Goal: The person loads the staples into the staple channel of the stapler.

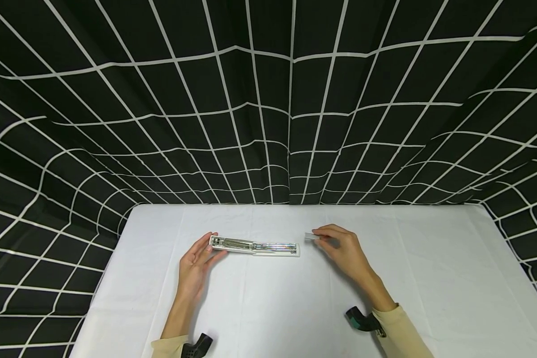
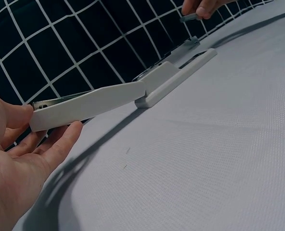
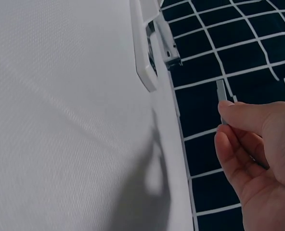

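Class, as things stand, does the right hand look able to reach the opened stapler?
Probably yes: nothing visible stands between the right hand and the stapler, though that hand pinches a small grey strip.

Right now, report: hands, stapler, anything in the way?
Left hand holds open stapler by one end. Right hand pinches grey strip, apart from stapler. Nothing visible between them.

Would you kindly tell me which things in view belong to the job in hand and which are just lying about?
Part of the job:
opened white stapler, one end held by the left hand
grey strip, probably staples, pinched by the right hand

Seemingly incidental:
two tiny slivers on the cloth, too small to identify
black grid curtain, backdrop only
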{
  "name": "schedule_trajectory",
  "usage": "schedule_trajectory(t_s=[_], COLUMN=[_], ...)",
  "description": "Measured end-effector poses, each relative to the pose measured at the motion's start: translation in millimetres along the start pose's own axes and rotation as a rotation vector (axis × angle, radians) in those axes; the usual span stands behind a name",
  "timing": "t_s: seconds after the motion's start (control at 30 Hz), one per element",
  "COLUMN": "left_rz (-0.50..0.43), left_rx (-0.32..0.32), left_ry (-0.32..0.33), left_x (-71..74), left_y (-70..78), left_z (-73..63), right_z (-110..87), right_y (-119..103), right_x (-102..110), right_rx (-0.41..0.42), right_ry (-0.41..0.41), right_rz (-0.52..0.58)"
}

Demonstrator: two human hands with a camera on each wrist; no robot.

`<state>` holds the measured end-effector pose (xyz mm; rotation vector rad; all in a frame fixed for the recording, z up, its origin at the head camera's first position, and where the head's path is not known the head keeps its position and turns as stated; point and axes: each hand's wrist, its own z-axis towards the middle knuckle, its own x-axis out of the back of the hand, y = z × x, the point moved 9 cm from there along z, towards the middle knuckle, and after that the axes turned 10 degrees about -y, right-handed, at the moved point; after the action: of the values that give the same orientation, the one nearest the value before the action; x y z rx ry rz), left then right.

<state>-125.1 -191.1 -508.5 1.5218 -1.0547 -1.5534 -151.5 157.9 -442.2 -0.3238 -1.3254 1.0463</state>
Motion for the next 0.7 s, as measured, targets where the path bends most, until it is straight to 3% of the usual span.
schedule_trajectory(t_s=[0.37, 0.7], left_rz=[0.003, 0.003], left_rx=[0.008, 0.003], left_ry=[0.009, 0.014], left_x=[0.6, 1.1], left_y=[-1.5, -2.5], left_z=[0.6, -0.9], right_z=[4.1, 8.5], right_y=[-5, -15], right_x=[-16, -42], right_rx=[-0.019, -0.04], right_ry=[-0.04, -0.114], right_rz=[0.022, 0.026])
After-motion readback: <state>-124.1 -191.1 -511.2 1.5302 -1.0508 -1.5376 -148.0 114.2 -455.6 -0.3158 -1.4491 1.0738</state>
